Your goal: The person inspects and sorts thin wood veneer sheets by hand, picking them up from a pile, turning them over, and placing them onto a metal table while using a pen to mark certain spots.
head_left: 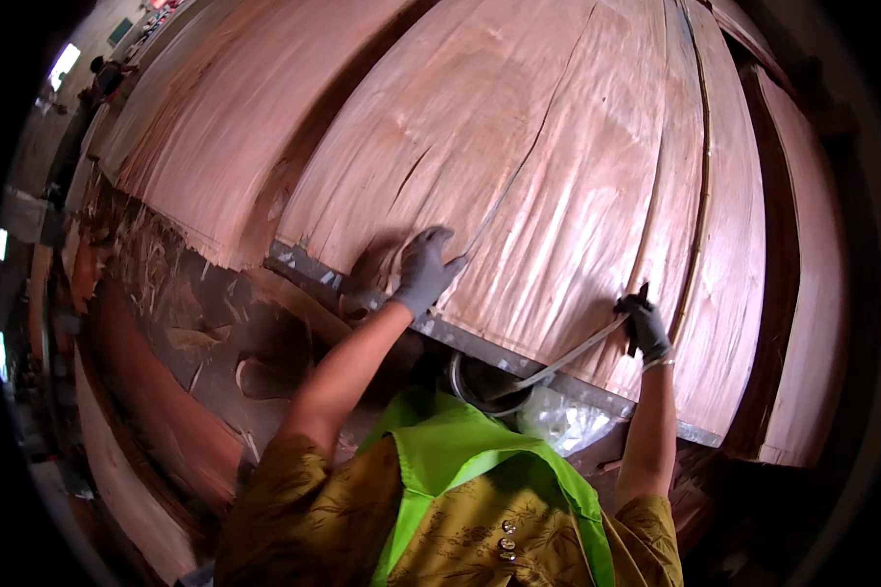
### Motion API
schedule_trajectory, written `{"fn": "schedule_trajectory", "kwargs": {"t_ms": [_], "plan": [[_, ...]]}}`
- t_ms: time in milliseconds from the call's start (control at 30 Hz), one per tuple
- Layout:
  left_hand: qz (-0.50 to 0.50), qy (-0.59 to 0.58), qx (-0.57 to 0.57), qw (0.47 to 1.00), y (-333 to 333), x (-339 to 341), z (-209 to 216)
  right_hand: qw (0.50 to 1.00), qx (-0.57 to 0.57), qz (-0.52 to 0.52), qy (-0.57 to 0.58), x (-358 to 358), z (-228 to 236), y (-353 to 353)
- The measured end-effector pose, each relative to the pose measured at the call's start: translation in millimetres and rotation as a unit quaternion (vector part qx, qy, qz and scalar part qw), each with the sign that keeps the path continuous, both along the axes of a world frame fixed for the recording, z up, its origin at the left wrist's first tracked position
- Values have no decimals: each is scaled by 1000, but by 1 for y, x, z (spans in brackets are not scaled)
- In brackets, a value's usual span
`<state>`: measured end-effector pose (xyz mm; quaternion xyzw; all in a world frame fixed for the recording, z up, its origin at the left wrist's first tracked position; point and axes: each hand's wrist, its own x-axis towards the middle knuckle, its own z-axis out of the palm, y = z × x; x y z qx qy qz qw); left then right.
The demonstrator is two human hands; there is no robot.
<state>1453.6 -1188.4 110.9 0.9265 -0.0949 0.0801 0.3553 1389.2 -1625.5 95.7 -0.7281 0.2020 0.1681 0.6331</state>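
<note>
A large sheet of pinkish wood veneer [558, 176] lies in front of me, with lengthwise splits and ripples. My left hand [426, 272], in a grey glove, rests by its near edge with thumb and fingers apart, beside a long narrow split. Farther right, my right hand [646, 328], also gloved, is closed around a small black tool [632, 336] just over the veneer. A pale strip [578, 352] runs from this tool down to a round metal container [475, 383] near my waist. The tool's exact kind is hard to make out.
A dark metal edge [499, 354] borders the veneer's near side. More veneer sheets [235, 108] lie left, another [812, 293] right. Torn scraps [196, 338] pile at lower left. A clear plastic bag [563, 421] sits beside the container. Another person [108, 78] is far back left.
</note>
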Motion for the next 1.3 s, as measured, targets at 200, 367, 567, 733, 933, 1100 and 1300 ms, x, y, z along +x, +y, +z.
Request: {"fn": "schedule_trajectory", "kwargs": {"t_ms": [200,367,567,733,933,1100,1300], "plan": [[9,18,165,986,-53,85,-15,995,66,-18,78,98,-16,84],[-16,-2,129,992,-57,94,-27,995,69,21,64,170,-10,179],[-28,-30,73,996,-42,102,-38,991,-42,106,67,203,24,198],[-16,-33,74,997,-37,100,-37,997,18,76,16,197,59,201],[-25,-43,69,996,-41,97,-33,994,50,27,91,196,-4,204],[-41,-34,79,995,-41,104,-34,994,40,28,96,196,-3,208],[-190,-71,153,967,-40,121,-45,994,41,17,102,195,-2,209]]}}
